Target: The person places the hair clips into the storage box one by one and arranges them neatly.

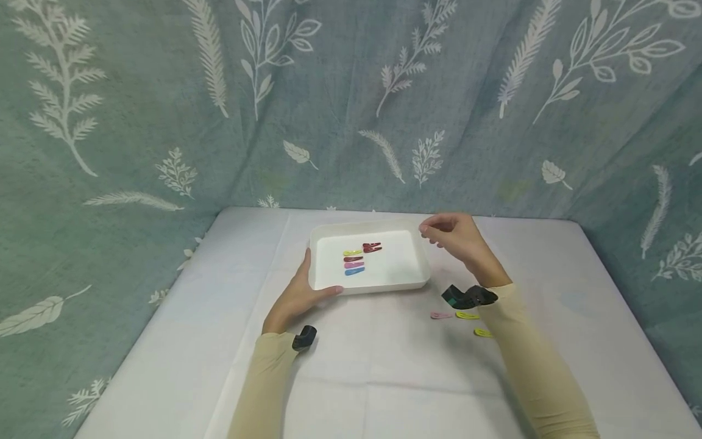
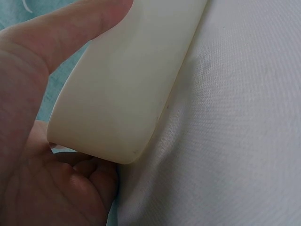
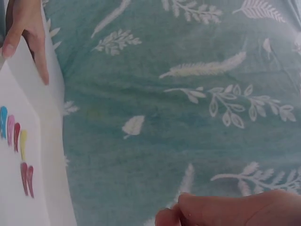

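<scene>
A shallow white tray point(image 1: 397, 265) holds several snap hair clips. A yellow clip point(image 1: 353, 252), a dark red clip point(image 1: 353, 259), a pink clip point(image 1: 353, 265) and a blue clip point(image 1: 354, 271) form a column, with two dark red clips point(image 3: 27, 180) to their upper right. My left hand point(image 1: 298, 297) grips the tray's near left corner, thumb along the front wall point(image 2: 122, 89) and fingers around the left side. Above the far right corner, my right hand point(image 1: 459, 241) has its fingers curled and thumb against the index finger point(image 3: 207, 209); no clip shows between them.
On the white tablecloth point(image 1: 329, 378), a pink clip point(image 1: 441, 316) and two yellow clips point(image 1: 467, 315) lie right of the tray, near my right forearm, which partly covers one yellow clip. A green leaf-patterned cloth point(image 1: 340, 122) hangs behind the table and along its sides.
</scene>
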The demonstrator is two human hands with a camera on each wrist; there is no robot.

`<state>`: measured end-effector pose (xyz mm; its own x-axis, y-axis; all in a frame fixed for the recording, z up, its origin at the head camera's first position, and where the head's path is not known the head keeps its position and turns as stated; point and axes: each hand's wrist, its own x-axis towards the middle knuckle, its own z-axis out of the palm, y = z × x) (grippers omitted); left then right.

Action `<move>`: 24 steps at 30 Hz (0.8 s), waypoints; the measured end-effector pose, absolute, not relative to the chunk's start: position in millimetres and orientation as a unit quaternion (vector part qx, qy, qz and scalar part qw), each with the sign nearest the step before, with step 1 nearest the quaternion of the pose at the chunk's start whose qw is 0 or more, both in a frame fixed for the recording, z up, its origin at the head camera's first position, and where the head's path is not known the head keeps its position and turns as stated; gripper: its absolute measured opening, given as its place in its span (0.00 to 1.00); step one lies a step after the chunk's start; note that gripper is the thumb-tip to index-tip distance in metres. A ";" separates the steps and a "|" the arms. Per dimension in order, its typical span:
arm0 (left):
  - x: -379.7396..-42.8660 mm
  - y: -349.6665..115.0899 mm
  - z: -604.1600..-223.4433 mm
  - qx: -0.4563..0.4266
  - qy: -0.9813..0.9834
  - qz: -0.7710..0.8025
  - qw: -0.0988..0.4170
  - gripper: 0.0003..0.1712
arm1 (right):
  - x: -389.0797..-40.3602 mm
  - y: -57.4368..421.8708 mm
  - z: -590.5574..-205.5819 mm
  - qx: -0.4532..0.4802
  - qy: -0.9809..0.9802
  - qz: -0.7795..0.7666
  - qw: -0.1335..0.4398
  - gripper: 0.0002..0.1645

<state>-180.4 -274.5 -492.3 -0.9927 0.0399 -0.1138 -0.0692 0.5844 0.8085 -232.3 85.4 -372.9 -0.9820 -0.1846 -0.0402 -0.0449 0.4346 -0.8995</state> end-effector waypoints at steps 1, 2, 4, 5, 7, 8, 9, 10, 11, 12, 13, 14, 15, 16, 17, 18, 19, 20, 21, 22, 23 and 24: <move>-180.6 -274.3 -491.8 -0.009 0.887 0.458 0.060 0.83 | -229.8 90.8 -372.0 -0.070 0.848 -0.522 0.060 0.17; -180.7 -274.3 -491.5 -0.010 0.887 0.458 0.060 0.83 | -227.2 96.3 -371.3 -0.071 0.850 -0.520 0.054 0.17; -180.8 -274.4 -491.0 -0.009 0.887 0.457 0.063 0.84 | -221.9 107.6 -370.6 -0.071 0.855 -0.511 0.044 0.17; -180.6 -274.6 -491.1 -0.010 0.888 0.456 0.064 0.84 | -219.0 113.2 -370.4 -0.073 0.858 -0.508 0.039 0.18; -180.2 -274.7 -491.4 -0.015 0.888 0.454 0.068 0.84 | -213.2 124.3 -370.6 -0.075 0.863 -0.499 0.027 0.18; -180.1 -274.8 -491.8 -0.017 0.889 0.453 0.068 0.84 | -210.3 129.8 -370.7 -0.074 0.864 -0.498 0.023 0.18; -180.0 -274.8 -492.2 -0.015 0.889 0.452 0.069 0.84 | -207.5 135.1 -371.0 -0.074 0.865 -0.496 0.020 0.18; -180.0 -274.7 -492.3 -0.016 0.889 0.453 0.068 0.84 | -204.7 140.3 -371.4 -0.074 0.866 -0.495 0.016 0.18; -179.9 -274.4 -492.4 -0.017 0.889 0.453 0.067 0.84 | -202.0 145.5 -372.0 -0.074 0.866 -0.494 0.013 0.18; -180.1 -273.9 -492.6 -0.018 0.888 0.454 0.066 0.83 | -199.5 150.6 -372.9 -0.072 0.867 -0.493 0.010 0.18; -180.3 -273.7 -492.6 -0.016 0.888 0.455 0.066 0.83 | -197.4 155.5 -373.8 -0.073 0.867 -0.493 0.007 0.19; -180.4 -273.4 -492.6 -0.016 0.888 0.455 0.066 0.83 | -195.2 160.2 -375.1 -0.075 0.866 -0.494 0.005 0.19; -180.9 -273.2 -492.9 -0.014 0.888 0.454 0.067 0.83 | -192.9 164.8 -376.6 -0.077 0.867 -0.493 0.004 0.19; -181.3 -272.9 -493.1 -0.015 0.888 0.454 0.068 0.83 | -190.6 169.2 -378.2 -0.078 0.867 -0.492 0.004 0.20; -181.2 -272.6 -493.0 -0.014 0.888 0.455 0.069 0.83 | -188.3 173.5 -380.1 -0.078 0.866 -0.494 0.005 0.20; -180.9 -272.4 -492.7 -0.013 0.888 0.455 0.069 0.83 | -186.2 177.4 -382.4 -0.079 0.865 -0.495 0.006 0.20; -180.5 -272.2 -492.3 -0.013 0.888 0.455 0.069 0.83 | -184.2 181.1 -384.8 -0.080 0.866 -0.494 0.007 0.21; -180.3 -272.1 -492.0 -0.012 0.887 0.457 0.067 0.83 | -182.2 184.6 -387.3 -0.078 0.866 -0.493 0.007 0.21; -180.3 -272.2 -491.8 -0.009 0.887 0.457 0.066 0.83 | -180.4 188.0 -389.9 -0.076 0.867 -0.492 0.006 0.21; -179.7 -272.3 -491.2 -0.006 0.887 0.457 0.062 0.83 | -178.8 191.2 -392.7 -0.074 0.868 -0.491 0.004 0.20; -179.5 -272.4 -490.9 -0.004 0.886 0.459 0.060 0.83 | -177.4 194.3 -395.5 -0.073 0.869 -0.489 0.000 0.20; -179.6 -272.4 -490.7 -0.004 0.886 0.460 0.058 0.82 | -176.3 197.3 -398.4 -0.072 0.871 -0.486 -0.003 0.20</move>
